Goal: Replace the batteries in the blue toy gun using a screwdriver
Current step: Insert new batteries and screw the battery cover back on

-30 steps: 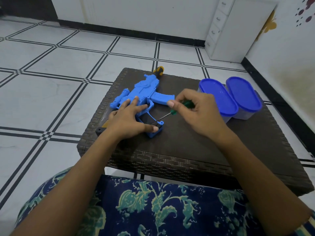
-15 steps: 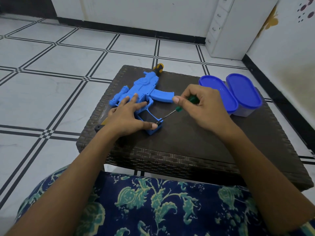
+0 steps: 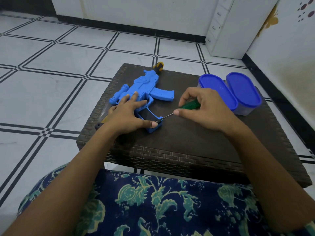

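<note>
Got the blue toy gun lying flat on the left half of the table, one end up at the far edge, grip pointing back toward the near edge. Pinning it down with the left hand: fingers straight and spread over the body, thumb stretched out along the bottom end of the grip. Gripping a green-handled screwdriver in the right hand, fingers curled round the handle, thumb tip up against the metal shaft. Got the tip poked in at the bottom corner of the grip, right by the left thumbnail. Also got two blue-lidded tubs side by side, touching, near the right edge. Spotted a yellow-and-black knob at the far edge, right against the gun's end; can't tell if part of it.
</note>
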### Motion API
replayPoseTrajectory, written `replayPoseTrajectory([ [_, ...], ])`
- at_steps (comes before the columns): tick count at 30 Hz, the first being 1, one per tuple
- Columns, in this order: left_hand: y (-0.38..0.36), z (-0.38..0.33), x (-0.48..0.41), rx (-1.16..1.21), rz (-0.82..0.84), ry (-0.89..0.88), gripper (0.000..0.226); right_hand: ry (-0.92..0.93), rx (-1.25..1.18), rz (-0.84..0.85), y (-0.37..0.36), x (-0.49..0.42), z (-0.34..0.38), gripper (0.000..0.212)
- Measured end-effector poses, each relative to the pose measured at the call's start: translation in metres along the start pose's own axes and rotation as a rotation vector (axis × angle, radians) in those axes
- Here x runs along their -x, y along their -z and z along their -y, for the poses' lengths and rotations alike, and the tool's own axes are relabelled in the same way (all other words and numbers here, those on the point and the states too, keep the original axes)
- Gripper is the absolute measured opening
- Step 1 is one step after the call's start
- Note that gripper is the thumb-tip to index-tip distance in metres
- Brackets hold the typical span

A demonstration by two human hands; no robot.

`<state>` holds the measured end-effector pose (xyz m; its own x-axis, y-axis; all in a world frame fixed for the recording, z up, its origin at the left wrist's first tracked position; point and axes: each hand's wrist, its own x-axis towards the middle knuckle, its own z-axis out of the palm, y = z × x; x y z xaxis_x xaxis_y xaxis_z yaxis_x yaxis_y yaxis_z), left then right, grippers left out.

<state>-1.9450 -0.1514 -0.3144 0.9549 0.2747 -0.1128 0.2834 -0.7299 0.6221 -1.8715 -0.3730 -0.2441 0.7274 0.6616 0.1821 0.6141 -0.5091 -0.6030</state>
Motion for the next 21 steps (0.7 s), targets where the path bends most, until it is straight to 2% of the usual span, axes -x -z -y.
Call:
replayPoseTrajectory([
  [6, 0.0000, 0.0006, 0.0021, 0.004, 0.017, -0.030, 0.076, -0.099, -0.185, 0.109, 0.0053, 0.0045, 0.0038, 0.021],
  [11, 0.0000, 0.0025, 0.0008, 0.015, 0.030, -0.036, 0.067, -0.147, -0.244, 0.010, 0.0044, 0.0044, 0.0031, 0.023],
  [15, 0.0001, 0.0017, 0.0008, 0.029, 0.030, -0.025, 0.067, -0.119, -0.309, -0.002, -0.0017, 0.0053, 0.0056, 0.022],
  [21, 0.0012, -0.0009, 0.0027, 0.021, 0.027, -0.026, 0.066, -0.034, -0.184, 0.093, -0.0009, 0.0073, 0.0054, 0.022],
])
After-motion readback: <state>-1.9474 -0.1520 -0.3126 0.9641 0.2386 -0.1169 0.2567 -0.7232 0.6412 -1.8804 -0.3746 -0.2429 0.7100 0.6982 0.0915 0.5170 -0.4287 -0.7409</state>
